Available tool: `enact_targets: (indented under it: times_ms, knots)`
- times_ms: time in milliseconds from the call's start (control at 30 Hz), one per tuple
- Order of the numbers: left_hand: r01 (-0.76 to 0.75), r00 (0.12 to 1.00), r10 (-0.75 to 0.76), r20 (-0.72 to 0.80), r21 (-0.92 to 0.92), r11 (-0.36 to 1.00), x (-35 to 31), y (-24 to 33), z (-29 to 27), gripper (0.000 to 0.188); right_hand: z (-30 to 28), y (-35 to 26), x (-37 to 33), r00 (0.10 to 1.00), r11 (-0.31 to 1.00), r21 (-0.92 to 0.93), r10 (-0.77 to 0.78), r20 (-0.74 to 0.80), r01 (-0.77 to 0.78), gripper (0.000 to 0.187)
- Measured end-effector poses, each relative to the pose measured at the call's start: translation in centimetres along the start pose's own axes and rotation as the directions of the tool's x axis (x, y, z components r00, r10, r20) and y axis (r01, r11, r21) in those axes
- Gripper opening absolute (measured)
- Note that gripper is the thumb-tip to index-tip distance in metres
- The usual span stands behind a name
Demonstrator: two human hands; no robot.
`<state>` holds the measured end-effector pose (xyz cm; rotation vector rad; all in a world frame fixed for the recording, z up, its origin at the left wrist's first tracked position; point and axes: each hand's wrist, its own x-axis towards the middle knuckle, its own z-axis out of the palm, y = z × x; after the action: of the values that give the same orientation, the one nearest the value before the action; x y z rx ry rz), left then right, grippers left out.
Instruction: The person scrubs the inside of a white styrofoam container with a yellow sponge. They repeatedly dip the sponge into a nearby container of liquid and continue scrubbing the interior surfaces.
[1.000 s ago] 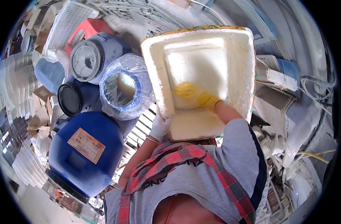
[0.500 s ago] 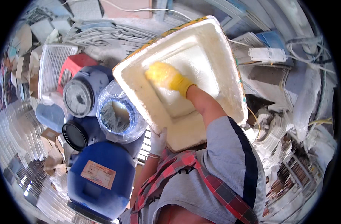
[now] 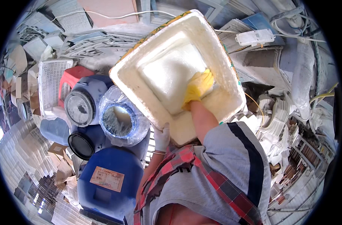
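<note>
A large white foam box (image 3: 174, 132) with yellowed inner walls stands in front of me, tilted in view. At its bottom lies a wet, shiny white layer (image 3: 167, 77); I cannot tell whether it is liquid or a soft mass. My right hand (image 3: 198, 89), in a yellow glove, reaches inside and rests on the right part of this layer, fingers stretched out. Its palm side is hidden. My left hand (image 3: 162, 139), in a white glove, holds the box's near left edge, its fingers partly hidden.
Left of the box stands an open drum (image 3: 120, 119) lined with clear plastic, with grey-white contents. Around it are a blue drum (image 3: 114, 159), a lidded drum (image 3: 80, 107), a red stool (image 3: 74, 79) and a white basket (image 3: 53, 84). A power strip (image 3: 255, 37) lies at the far right.
My right hand has moved across the white layer, from the box's left side to its right. My left hand keeps its hold on the edge. The whole view has shifted slightly.
</note>
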<state>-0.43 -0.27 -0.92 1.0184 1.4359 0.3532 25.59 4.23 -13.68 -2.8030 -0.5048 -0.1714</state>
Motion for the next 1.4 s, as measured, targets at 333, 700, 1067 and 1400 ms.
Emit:
enact_targets:
  times_ms: [333, 700, 1067, 1400]
  knots:
    - [0.062, 0.994, -0.052, 0.098, -0.099, 0.993, -0.1, 1.4, -0.3, 0.067, 5.2, -10.6, 7.4, 0.801, 0.801, -0.022, -0.596, 0.061, 0.598, 0.044]
    - [-0.011, 0.997, 0.019, 0.072, -0.106, 0.994, 0.6, 0.2, -0.2, 0.084, 4.9, -17.3, -3.2, 0.393, 0.349, 0.395, -0.919, -0.035, 0.850, 0.022]
    - [-0.087, 0.995, 0.095, 0.044, -0.161, 0.983, 0.8, -1.6, -0.1, 0.078, 4.4, -9.5, -1.3, -0.145, 0.004, 0.678, -0.976, 0.163, 0.735, 0.031]
    - [0.012, 0.998, -0.008, 0.056, -0.073, 0.997, 0.3, -0.3, -0.5, 0.077, 3.2, -10.7, 13.6, 0.473, 0.567, 0.173, -0.791, 0.388, 0.805, 0.037]
